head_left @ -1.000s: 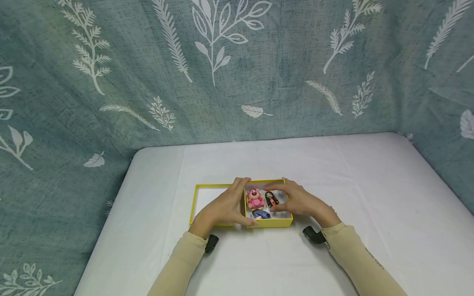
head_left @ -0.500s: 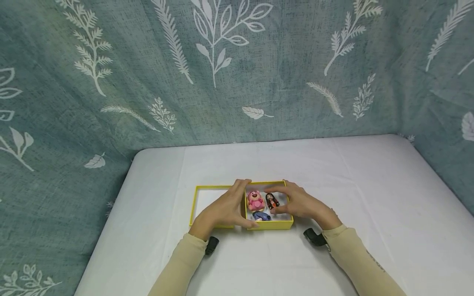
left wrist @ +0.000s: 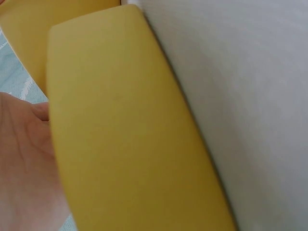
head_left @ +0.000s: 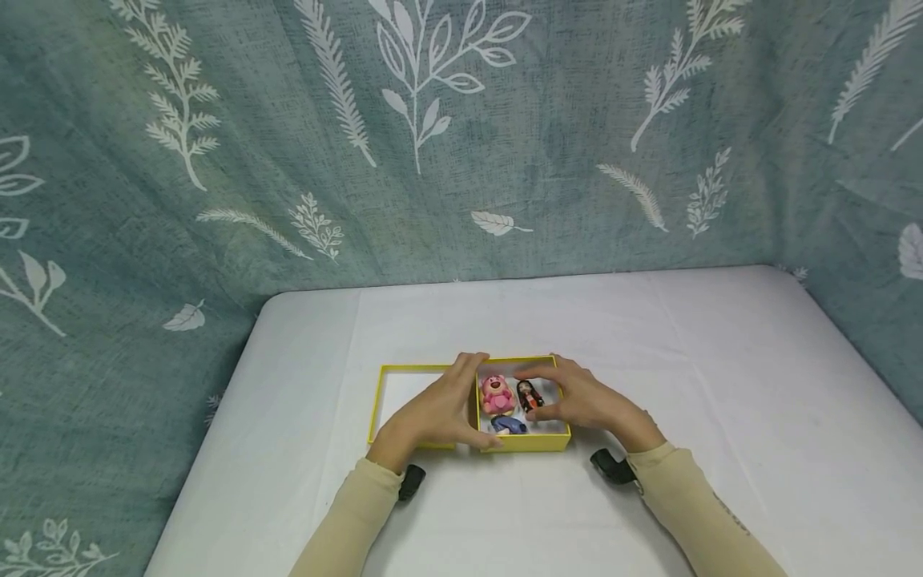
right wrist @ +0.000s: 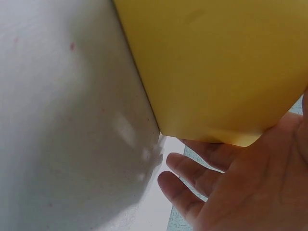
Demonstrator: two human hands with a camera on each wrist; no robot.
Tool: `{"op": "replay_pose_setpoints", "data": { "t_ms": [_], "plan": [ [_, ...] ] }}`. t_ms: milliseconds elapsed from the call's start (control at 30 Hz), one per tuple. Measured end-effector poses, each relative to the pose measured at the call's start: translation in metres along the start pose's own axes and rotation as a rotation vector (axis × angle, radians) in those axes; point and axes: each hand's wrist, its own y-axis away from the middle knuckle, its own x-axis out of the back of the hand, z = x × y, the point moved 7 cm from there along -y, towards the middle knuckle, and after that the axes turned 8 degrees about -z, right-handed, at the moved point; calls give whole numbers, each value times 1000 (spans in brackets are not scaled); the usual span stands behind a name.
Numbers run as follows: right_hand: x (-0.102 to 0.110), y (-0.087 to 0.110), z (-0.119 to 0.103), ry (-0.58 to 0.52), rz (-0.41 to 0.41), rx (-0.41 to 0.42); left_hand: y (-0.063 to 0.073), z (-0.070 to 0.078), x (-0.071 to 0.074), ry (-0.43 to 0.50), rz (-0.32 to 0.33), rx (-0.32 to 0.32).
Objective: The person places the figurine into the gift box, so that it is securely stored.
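A yellow box (head_left: 534, 443) with a white inside holds several small toy figurines. One is a pink bear figurine (head_left: 497, 397), and in front of it lies a blue figurine (head_left: 510, 425). To their right is a long-haired doll figurine (head_left: 525, 391), with thumb and index finger of my right hand (head_left: 586, 398) pinching it at its two ends. The other right fingers (right wrist: 183, 195) extend past the box's outer wall (right wrist: 211, 62) in the right wrist view. My left hand (head_left: 436, 409) spans the box's left side, thumb on the front wall and fingers at the back.
A shallow yellow-rimmed tray or lid (head_left: 411, 393), white inside, sits left of the box, partly under my left hand. All stands on a white-covered table (head_left: 461, 513). Behind hangs a green curtain (head_left: 548, 200) with white leaf prints. A black wrist device (head_left: 611, 465) shows below my right wrist.
The whole scene shifts slightly downward in the head view. Both hands, the box and the figurines keep nearly the same places relative to each other.
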Motion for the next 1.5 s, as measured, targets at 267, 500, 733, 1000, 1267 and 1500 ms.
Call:
{"op": "replay_pose_setpoints", "data": {
  "t_ms": [267, 500, 733, 1000, 1267, 1500],
  "plan": [
    [1, 1, 0, -8, 2, -13, -1, 2, 1, -9, 3, -3],
    [1, 2, 2, -18, -7, -30, 0, 1, -1, 4, -3, 3],
    [0, 1, 3, -20, -2, -31, 1, 1, -1, 4, -3, -3],
    [0, 1, 2, -28, -3, -23, 1, 2, 0, -5, -2, 0],
    [5, 4, -4, 36, 31, 55, 2, 4, 1, -12, -2, -3],
    [16, 12, -6, 86, 90, 83, 1, 2, 0, 1, -10, 6]
  ]
}}
